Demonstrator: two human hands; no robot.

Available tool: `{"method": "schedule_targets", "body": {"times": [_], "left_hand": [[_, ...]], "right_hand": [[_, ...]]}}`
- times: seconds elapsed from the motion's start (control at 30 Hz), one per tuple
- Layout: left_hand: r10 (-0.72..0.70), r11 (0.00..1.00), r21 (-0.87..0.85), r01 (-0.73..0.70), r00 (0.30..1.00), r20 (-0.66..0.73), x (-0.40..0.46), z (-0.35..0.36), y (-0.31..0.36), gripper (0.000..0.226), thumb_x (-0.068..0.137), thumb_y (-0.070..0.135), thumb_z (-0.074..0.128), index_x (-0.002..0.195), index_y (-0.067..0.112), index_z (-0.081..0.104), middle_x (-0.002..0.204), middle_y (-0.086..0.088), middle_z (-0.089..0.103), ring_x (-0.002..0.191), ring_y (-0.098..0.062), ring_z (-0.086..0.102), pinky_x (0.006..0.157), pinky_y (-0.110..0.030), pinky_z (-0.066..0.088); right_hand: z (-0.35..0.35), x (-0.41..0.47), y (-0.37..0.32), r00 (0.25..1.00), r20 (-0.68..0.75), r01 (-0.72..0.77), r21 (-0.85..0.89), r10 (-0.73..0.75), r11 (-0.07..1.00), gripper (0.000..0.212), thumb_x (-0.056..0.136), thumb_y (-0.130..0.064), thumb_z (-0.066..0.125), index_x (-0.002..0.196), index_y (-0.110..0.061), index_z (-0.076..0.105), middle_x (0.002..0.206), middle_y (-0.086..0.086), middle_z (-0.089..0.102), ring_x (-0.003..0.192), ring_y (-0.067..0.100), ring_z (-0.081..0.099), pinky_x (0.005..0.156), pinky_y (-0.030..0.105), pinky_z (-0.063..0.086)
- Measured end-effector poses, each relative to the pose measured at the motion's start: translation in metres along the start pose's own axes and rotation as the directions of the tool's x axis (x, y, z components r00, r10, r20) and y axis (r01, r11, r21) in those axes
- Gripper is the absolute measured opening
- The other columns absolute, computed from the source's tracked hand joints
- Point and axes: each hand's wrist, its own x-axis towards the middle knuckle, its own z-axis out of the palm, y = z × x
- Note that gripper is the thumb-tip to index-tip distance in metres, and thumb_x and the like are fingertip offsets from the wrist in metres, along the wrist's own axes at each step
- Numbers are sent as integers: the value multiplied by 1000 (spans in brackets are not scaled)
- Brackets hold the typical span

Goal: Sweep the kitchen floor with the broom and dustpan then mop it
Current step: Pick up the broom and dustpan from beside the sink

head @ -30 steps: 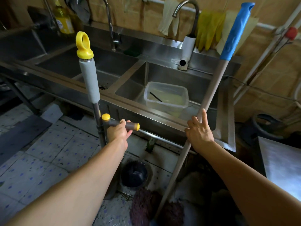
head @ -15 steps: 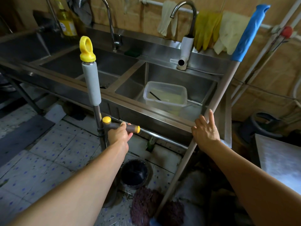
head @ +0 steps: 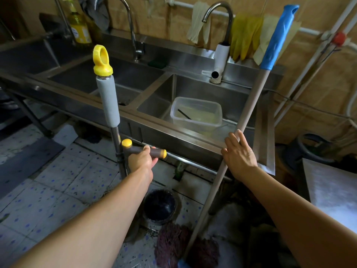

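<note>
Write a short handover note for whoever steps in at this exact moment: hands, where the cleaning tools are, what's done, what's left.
Left hand: curled round the brown side grip of the metal pole with the yellow ring top, held upright.
Right hand: fingers straight, resting against the wooden mop handle, which leans on the sink's front edge.
Mop head is on the floor, by a dark bucket.
Debris still lies on the tiles near the mop head; no dustpan in view.
Left: sweeping and mopping both appear unfinished.

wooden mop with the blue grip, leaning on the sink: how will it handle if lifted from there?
The mop pole looks rigid, so it should pivot as one piece. Its stringy head probably flops and drags. The right hand only rests flat on it; leaning on the sink edge, it may slide sideways.
</note>
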Motion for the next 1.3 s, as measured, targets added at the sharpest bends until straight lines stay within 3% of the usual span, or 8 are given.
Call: {"method": "schedule_targets", "body": {"times": [0.13,0.23,0.4,0.6,0.73,0.9,1.0,1.3], "left_hand": [[9,1000,-14,-9,1000,17,-6,1,2,8,95,12,54,96,5,54,102,-12,65,94,-21,62,81,-32,52],[10,1000,-17,-9,1000,29,-3,2,4,8,95,13,54,96,5,54,107,-13,66,93,-20,62,81,-32,52],[12,1000,-7,-12,1000,18,8,0,0,15,94,16,56,103,3,54,110,-12,66,96,-22,64,77,-31,53],[11,1000,20,-11,1000,-4,12,-2,-5,21,94,17,57,108,1,55,111,-13,66,102,-24,64,77,-29,53],[19,1000,13,-19,1000,-4,12,-1,-5,25,94,15,57,112,-2,54,106,-13,64,95,-23,63,75,-31,55],[20,999,28,-19,1000,-9,15,-2,-7,27,93,15,58,113,-4,55,105,-13,65,93,-23,63,76,-30,52],[3,999,38,-3,1000,2,18,-5,-7,23,94,15,57,108,-3,56,108,-14,66,93,-23,63,76,-30,52],[-37,999,37,35,998,48,11,-25,4,29,94,14,57,117,-3,53,106,-14,65,91,-21,62,77,-32,53]], "right_hand": [[-1,2,-3,999,-26,-39,29,39,999,39,92,-35,54,127,-18,58,137,10,42,138,35,22,118,55,-3],[1,7,-2,983,-116,-130,122,144,984,29,89,-28,59,112,-15,69,121,9,53,124,33,38,115,49,15],[8,19,-3,923,-242,-227,283,298,932,25,51,-8,88,71,-2,74,95,19,60,96,39,53,89,49,44],[14,13,-3,822,-331,-264,502,464,824,32,56,10,73,84,3,61,90,24,53,74,37,51,57,39,44],[16,17,-9,705,-70,-330,849,706,414,26,83,5,62,104,1,47,106,21,44,77,35,54,58,37,51],[11,19,-12,638,296,-335,938,710,-90,35,91,-6,58,118,-6,36,118,14,50,88,30,57,68,36,45],[7,18,-14,659,396,-394,906,639,-156,28,95,-13,55,117,-6,40,115,19,59,97,36,62,81,47,54],[-31,-9,-24,694,372,-384,915,616,-119,19,99,-22,47,100,-14,30,111,21,59,91,39,62,75,46,54]]}}
